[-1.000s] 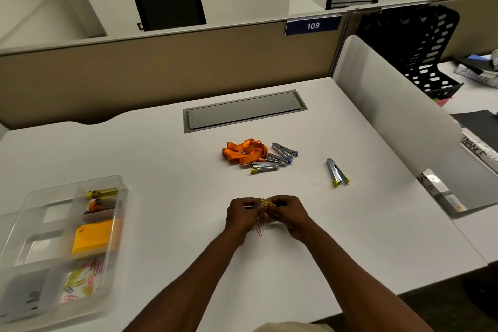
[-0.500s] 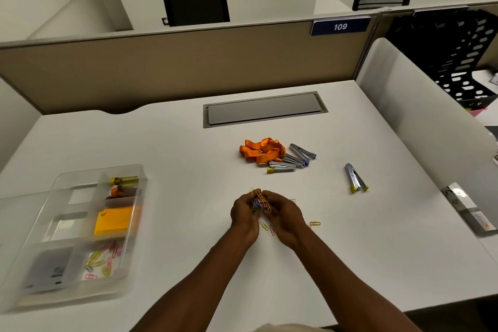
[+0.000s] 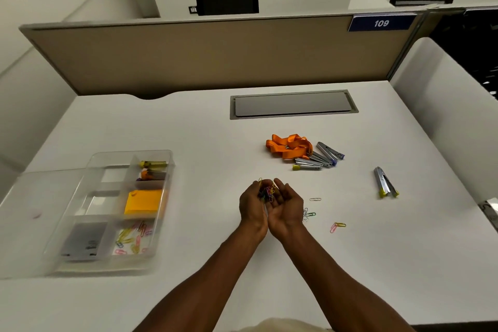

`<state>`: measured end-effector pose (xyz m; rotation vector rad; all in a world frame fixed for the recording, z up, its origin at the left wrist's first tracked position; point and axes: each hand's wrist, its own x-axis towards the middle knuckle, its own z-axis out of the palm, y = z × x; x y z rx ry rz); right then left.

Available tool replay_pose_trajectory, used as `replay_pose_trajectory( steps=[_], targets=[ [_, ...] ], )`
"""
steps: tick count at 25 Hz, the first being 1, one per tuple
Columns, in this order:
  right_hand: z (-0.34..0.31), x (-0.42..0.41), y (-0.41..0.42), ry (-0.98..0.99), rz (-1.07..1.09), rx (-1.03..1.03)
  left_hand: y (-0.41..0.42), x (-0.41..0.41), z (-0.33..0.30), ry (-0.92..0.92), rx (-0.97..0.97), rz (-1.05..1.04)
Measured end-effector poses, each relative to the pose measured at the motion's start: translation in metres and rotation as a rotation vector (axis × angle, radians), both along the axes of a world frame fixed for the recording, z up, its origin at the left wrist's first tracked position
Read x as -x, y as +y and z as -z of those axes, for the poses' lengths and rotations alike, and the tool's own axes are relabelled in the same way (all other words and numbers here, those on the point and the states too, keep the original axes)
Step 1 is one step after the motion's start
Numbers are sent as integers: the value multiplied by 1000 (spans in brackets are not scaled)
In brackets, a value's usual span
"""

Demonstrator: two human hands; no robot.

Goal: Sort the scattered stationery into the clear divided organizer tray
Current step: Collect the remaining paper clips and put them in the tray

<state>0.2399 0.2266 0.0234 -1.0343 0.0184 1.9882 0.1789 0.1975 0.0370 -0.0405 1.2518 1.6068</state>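
Observation:
My left hand (image 3: 252,206) and my right hand (image 3: 287,205) are cupped together, palms up, above the desk, holding a bunch of coloured paper clips (image 3: 266,191) between them. A few loose paper clips (image 3: 310,213) lie on the desk just right of my hands, with another pair (image 3: 336,226) farther right. The clear divided organizer tray (image 3: 89,170) stands at the left; its compartments hold markers (image 3: 152,164), an orange sticky-note pad (image 3: 144,201), several paper clips (image 3: 132,240) and a grey item (image 3: 83,240).
An orange lanyard (image 3: 289,146) and several metal staple removers (image 3: 320,158) lie beyond my hands; one more staple remover (image 3: 384,182) sits at the right. A grey cable hatch (image 3: 292,104) is set into the desk. Partition panels border the back and right side.
My hands have turned palms up and now cup the gathered clips. A few clips are left on the desk at the right. The view has shifted, so the tray appears closer to centre.

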Motion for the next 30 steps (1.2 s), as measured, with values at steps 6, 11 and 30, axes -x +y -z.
replay_pose_trajectory(
  steps=[6, 11, 30],
  targets=[
    [-7, 41, -18, 236, -35, 140, -21, 26, 2, 350, 55, -7],
    [-21, 79, -42, 320, -143, 246, -48, 61, -14, 364, -28, -56],
    [-64, 218, -131, 42, -749, -61, -157, 200, -50, 90, -107, -600]
  ],
)
